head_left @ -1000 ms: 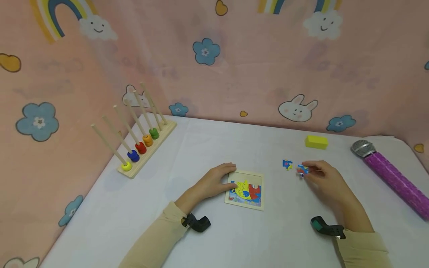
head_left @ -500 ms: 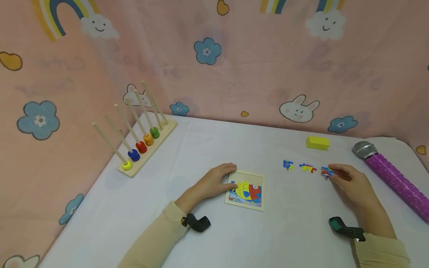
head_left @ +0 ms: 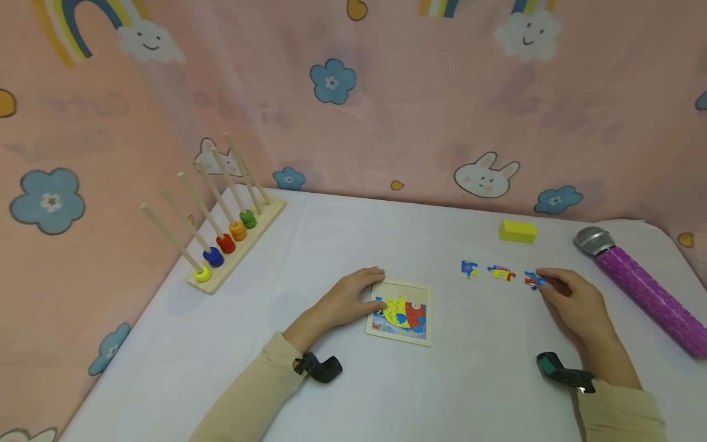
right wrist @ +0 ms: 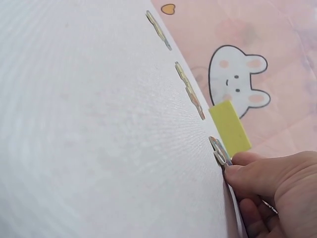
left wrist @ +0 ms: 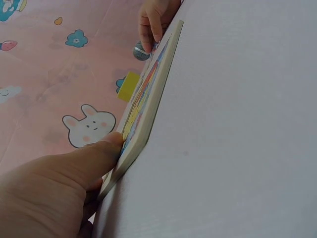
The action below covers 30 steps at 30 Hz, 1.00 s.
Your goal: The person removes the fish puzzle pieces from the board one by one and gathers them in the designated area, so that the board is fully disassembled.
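A square wooden jigsaw puzzle tray [head_left: 405,289] lies on the white table, partly filled with yellow, red and blue picture pieces. My left hand [head_left: 343,302] grips its left side, the thumb [left wrist: 106,151] over the rim and the other fingers at the edge, partly hidden. To the right, my right hand [head_left: 577,302] pinches a blue and red puzzle piece [head_left: 533,279] between thumb and fingertips, low at the tabletop. Two loose pieces lie in a row left of it: a blue and yellow puzzle piece [head_left: 469,268] and a yellow and red puzzle piece [head_left: 501,272].
Behind the loose pieces sits a yellow block [head_left: 517,231]. A microphone with a purple handle [head_left: 652,294] lies at the far right. On the left stands a wooden peg rack [head_left: 221,276] with coloured rings. A pink patterned cloth [head_left: 386,123] hangs behind the table.
My right hand has moved right with its piece, and the yellow and red piece now shows on the table where the hand was. My left hand stays on the tray. The head view shifts slightly.
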### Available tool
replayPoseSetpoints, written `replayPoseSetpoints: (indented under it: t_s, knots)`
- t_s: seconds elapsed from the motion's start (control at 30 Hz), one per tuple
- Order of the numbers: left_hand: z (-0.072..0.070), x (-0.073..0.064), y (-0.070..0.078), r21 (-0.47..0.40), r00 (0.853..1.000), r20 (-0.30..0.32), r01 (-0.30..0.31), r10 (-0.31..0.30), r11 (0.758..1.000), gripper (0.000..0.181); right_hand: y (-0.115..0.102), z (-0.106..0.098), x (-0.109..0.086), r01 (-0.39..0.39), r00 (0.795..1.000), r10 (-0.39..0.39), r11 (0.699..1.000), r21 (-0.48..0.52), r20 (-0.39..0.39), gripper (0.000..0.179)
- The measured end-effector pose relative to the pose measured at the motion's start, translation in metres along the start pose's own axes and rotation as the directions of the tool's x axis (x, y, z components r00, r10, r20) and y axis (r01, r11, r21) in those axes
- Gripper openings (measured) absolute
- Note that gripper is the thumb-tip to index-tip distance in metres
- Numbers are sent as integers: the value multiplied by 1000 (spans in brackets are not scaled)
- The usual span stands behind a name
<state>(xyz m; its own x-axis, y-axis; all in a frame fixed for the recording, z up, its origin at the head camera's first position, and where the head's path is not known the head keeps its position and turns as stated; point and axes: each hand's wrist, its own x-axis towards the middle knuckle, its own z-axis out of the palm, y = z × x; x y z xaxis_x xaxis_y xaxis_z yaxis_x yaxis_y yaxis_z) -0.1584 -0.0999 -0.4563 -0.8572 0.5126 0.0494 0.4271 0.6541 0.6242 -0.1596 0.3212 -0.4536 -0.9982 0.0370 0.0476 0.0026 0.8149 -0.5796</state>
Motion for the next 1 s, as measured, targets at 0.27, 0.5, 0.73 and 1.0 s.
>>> replayPoseSetpoints:
  t_s: [0.27, 0.5, 0.73, 1.0]
  knots:
    - [-2, 0, 1, -12, 1000, 3, 13, -13, 1000, 61, -3, 0, 1, -6, 1000, 6, 1000, 23, 0, 39]
    - [-2, 0, 2, -17, 1000, 5, 8, -8, 1000, 61, -2, 1, 0, -64, 998, 64, 997, 48, 12, 48]
    - [-2, 0, 1, -7, 1000, 6, 1, -1, 1000, 61, -11, -3, -2, -63, 998, 61, 996, 58, 32, 54]
    - [-2, 1, 1, -7, 1000, 17, 10, -10, 1000, 61, -36, -5, -5, 2, 998, -8, 995, 102, 58, 52]
